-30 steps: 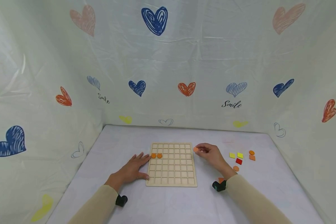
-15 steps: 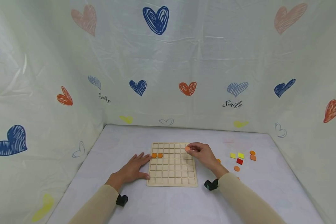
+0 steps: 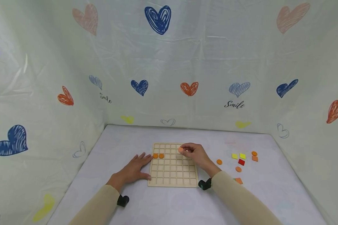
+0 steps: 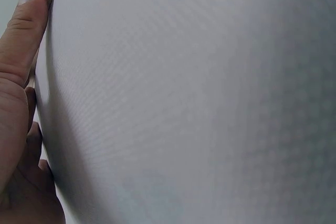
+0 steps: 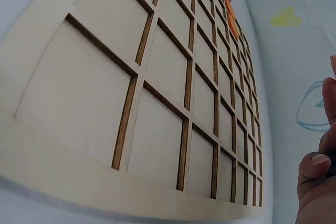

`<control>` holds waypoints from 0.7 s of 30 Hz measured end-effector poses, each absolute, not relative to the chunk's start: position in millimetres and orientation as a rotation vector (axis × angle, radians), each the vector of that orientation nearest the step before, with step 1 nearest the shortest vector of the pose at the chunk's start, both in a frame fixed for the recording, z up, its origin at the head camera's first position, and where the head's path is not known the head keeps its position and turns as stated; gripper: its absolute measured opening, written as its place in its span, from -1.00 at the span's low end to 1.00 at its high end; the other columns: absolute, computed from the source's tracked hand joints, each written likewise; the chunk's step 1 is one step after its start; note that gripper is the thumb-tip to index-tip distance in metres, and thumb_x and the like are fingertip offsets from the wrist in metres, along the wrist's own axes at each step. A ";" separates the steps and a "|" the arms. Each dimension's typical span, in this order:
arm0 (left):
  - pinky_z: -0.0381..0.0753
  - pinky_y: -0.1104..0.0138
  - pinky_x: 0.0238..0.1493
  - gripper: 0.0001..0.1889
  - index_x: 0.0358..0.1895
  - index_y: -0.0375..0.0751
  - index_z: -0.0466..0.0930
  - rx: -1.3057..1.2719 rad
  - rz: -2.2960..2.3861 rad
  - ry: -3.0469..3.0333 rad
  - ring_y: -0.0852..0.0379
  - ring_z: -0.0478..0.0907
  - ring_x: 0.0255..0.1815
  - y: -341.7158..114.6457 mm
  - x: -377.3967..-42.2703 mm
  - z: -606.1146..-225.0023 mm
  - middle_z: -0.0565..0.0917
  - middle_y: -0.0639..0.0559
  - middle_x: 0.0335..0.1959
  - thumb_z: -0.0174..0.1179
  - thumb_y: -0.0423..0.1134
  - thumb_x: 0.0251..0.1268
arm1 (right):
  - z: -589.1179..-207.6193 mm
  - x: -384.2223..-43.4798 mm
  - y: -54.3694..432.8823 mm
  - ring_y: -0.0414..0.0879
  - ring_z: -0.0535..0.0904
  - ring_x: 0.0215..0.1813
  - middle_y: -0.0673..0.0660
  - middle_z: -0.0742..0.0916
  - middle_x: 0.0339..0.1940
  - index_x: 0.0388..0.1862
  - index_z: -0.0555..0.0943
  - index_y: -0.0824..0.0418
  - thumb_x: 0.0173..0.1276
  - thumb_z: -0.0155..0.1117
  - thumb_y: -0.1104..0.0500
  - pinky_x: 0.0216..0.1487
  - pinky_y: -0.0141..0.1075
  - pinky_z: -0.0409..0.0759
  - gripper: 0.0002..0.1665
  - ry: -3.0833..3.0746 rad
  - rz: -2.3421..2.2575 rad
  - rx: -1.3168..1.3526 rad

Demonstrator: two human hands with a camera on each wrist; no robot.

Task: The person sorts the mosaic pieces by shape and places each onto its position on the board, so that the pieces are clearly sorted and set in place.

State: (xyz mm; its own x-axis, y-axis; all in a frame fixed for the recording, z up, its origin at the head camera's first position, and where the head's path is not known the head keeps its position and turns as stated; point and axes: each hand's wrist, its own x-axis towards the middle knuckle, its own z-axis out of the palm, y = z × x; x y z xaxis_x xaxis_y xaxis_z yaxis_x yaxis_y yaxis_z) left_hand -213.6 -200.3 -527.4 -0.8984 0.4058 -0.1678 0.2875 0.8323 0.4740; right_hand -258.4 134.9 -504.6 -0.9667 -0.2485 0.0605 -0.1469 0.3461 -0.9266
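Note:
A wooden grid board [image 3: 173, 175] lies flat on the table. My left hand [image 3: 132, 170] rests at its left edge, fingers spread and thumb touching the near left corner; the left wrist view shows the thumb [image 4: 23, 40] against the board's edge. Two orange discs [image 3: 161, 156] sit side by side in squares at the board's left, also seen as orange discs [image 5: 231, 18] from the right wrist. Above the board's upper part, my right hand [image 3: 196, 155] pinches a lighter orange disc [image 3: 181, 149] between thumb and fingers. In the right wrist view that hand [image 5: 317, 182] is partly cut off.
Right of the board lie an orange disc [image 3: 219, 162], yellow squares [image 3: 234, 156], a red square [image 3: 241, 162], and several more orange pieces [image 3: 238, 169]. An orange piece [image 3: 238, 181] is partly behind the right sleeve. A heart-printed curtain [image 3: 169, 62] stands behind the table.
My right hand has carried the pinched disc leftward from beyond the board's right edge to above its upper middle, uncovering an orange disc on the table. The left hand stays put.

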 end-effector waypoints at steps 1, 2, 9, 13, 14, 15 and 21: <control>-0.13 -0.08 0.78 0.06 0.67 -0.04 0.25 0.531 0.652 2.751 -0.14 -0.03 0.77 -200.3 -213.9 -527.5 0.27 0.00 0.69 0.53 0.19 0.11 | -504.4 -258.5 132.9 -0.13 0.48 -0.19 0.00 0.78 -0.19 0.04 0.81 0.14 0.39 0.54 0.10 -0.22 -0.41 0.51 -0.71 2.500 -1.705 -0.373; -0.13 -0.08 0.78 0.06 0.67 -0.04 0.25 0.532 0.651 2.751 -0.14 -0.03 0.77 -200.4 -214.0 -527.8 0.27 0.00 0.69 0.53 0.20 0.11 | -504.2 -258.6 130.9 -0.13 0.49 -0.19 0.02 0.79 -0.18 0.04 0.81 0.15 0.39 0.54 0.11 -0.21 -0.41 0.51 -0.71 2.493 -1.708 -0.377; -0.13 -0.09 0.78 0.08 0.67 -0.05 0.24 0.547 0.648 2.754 -0.15 -0.03 0.77 -202.1 -215.2 -529.8 0.27 -0.02 0.69 0.53 0.22 0.10 | -509.0 -263.9 117.8 -0.12 0.51 -0.16 0.10 0.81 -0.08 0.08 0.79 0.20 0.41 0.51 0.14 -0.15 -0.40 0.54 -0.69 2.445 -1.725 -0.435; -0.14 -0.09 0.78 0.08 0.67 -0.05 0.24 0.545 0.644 2.751 -0.14 -0.03 0.77 -201.9 -215.2 -528.3 0.27 -0.01 0.69 0.53 0.22 0.10 | -511.2 -266.4 109.2 -0.14 0.52 -0.15 0.12 0.81 -0.06 0.08 0.79 0.20 0.41 0.51 0.12 -0.14 -0.40 0.55 -0.69 2.443 -1.712 -0.444; -0.14 -0.08 0.78 0.08 0.67 -0.04 0.23 0.541 0.641 2.750 -0.14 -0.04 0.77 -201.7 -214.9 -527.6 0.26 -0.01 0.69 0.53 0.21 0.10 | -511.5 -266.6 107.2 -0.14 0.54 -0.15 0.10 0.81 -0.06 0.07 0.80 0.17 0.41 0.52 0.11 -0.12 -0.39 0.56 -0.70 2.446 -1.704 -0.443; -0.14 -0.08 0.78 0.08 0.67 -0.04 0.23 0.536 0.638 2.749 -0.14 -0.04 0.77 -201.4 -214.7 -526.9 0.26 -0.01 0.69 0.53 0.21 0.10 | -511.9 -267.0 105.3 -0.14 0.54 -0.14 0.07 0.81 -0.07 0.05 0.81 0.15 0.41 0.52 0.10 -0.10 -0.38 0.56 -0.71 2.455 -1.692 -0.439; -0.13 -0.07 0.78 0.07 0.67 -0.02 0.24 0.521 0.626 2.752 -0.12 -0.04 0.77 -200.0 -214.7 -527.2 0.26 0.02 0.70 0.54 0.20 0.11 | -520.4 -269.7 98.2 -0.14 0.50 -0.18 -0.01 0.77 -0.17 0.00 0.81 0.09 0.41 0.51 0.07 -0.17 -0.37 0.53 -0.76 2.492 -1.636 -0.430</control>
State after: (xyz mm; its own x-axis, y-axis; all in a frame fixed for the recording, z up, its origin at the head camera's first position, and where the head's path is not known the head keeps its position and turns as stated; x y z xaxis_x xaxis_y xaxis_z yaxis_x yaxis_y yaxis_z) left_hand -214.7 -200.0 -527.2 -0.8987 0.4002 -0.1795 0.2832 0.8419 0.4594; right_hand -269.7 98.2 -520.4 -0.9510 -0.3055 0.0475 -0.1651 0.3720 -0.9134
